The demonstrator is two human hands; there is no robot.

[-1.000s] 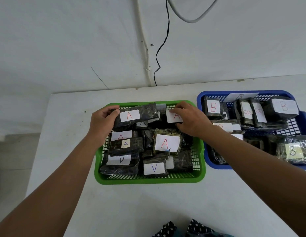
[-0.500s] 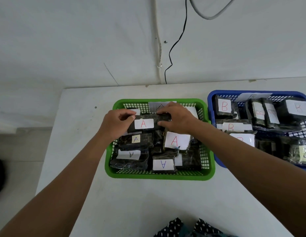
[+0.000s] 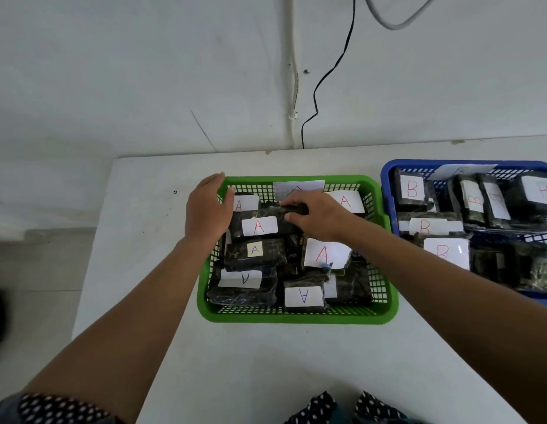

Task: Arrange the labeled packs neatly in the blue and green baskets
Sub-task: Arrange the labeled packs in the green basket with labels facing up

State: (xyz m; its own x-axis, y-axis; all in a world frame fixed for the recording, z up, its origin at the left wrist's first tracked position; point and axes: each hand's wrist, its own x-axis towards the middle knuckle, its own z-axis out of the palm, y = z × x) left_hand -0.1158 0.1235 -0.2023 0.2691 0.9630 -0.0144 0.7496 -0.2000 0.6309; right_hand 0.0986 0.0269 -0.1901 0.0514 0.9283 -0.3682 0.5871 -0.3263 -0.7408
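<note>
Fingers, right hand [image 3: 319, 214]: curled over the far end of a dark pack [image 3: 263, 224] with a red "A" label, gripping it from above inside the green basket [image 3: 296, 315].
Fingers, left hand [image 3: 206, 209]: straight and relaxed, resting against the basket's far-left rim and the left end of the same pack; holding nothing.
Held pack: lies flat on top of other packs, toward the far-left part of the green basket.
Green basket: on the white desk [image 3: 266, 362], about mid-width, nearer the far edge than the near edge.
Blue basket [image 3: 388, 191]: just beside the green one toward the desk's right edge, partly cut off by the frame.
A labels, count: eight readable in the green basket, one of them a paper sheet [image 3: 298, 188] standing against the far wall. Two face the other way round.
B labels, count: three clear in the blue basket; more labels behind are too blurred to read.
Obstruction: right forearm crosses over the green basket's right side and hides packs below it.
Surroundings: white wall behind the desk's far edge; black cable [image 3: 327, 75] and a white conduit [image 3: 293, 71] run down it; a grey cable [image 3: 397, 24] loops at the top.
Near edge: dotted dark fabric [image 3: 342, 408] shows, also on the left sleeve [image 3: 58, 410].
</note>
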